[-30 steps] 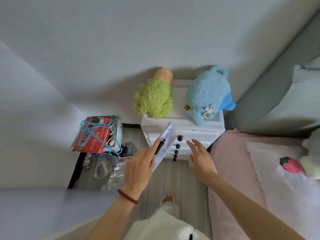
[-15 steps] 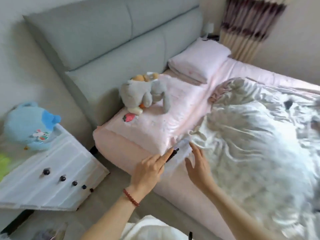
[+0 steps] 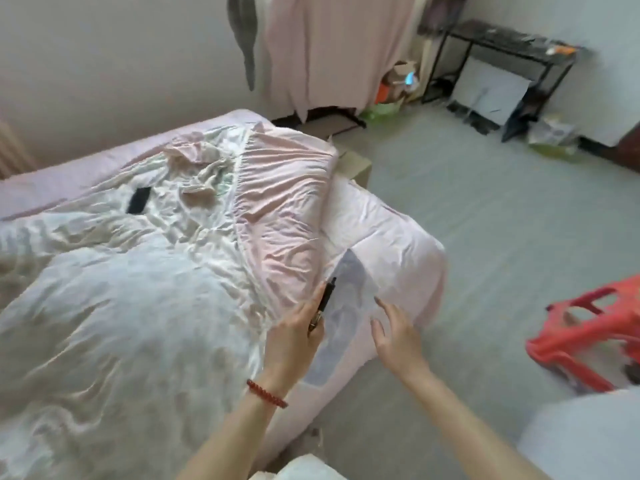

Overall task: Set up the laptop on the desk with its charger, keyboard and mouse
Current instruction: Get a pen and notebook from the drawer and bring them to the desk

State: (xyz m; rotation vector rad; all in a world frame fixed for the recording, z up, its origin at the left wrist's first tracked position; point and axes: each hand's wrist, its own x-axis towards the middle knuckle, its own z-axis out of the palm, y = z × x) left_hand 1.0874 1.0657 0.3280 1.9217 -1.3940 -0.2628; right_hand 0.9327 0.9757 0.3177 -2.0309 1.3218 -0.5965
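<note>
- Here, the left hand pinches a black pen together with a translucent plastic sleeve over the corner of the bed.
- The right hand hovers just beside the sleeve, fingers spread, holding nothing.
- A black desk stands well apart by the far wall; no laptop can be made out.
- A red stool sits on the floor at right.
</note>
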